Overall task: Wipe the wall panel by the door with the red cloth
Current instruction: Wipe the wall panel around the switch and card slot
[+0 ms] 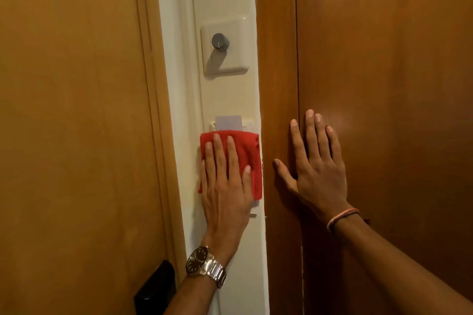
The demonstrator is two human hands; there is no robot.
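Note:
A narrow cream wall panel runs upright between two wooden surfaces. My left hand, with a metal watch at the wrist, presses the folded red cloth flat against the panel, fingers spread over it. The cloth covers most of a card-holder switch, whose white key card sticks out just above the cloth's top edge. My right hand lies flat and open on the dark wooden surface to the right, holding nothing.
A cream dimmer plate with a grey round knob sits on the panel above the cloth. The light wooden door fills the left, with a black lock unit at its lower edge. Dark wood panelling fills the right.

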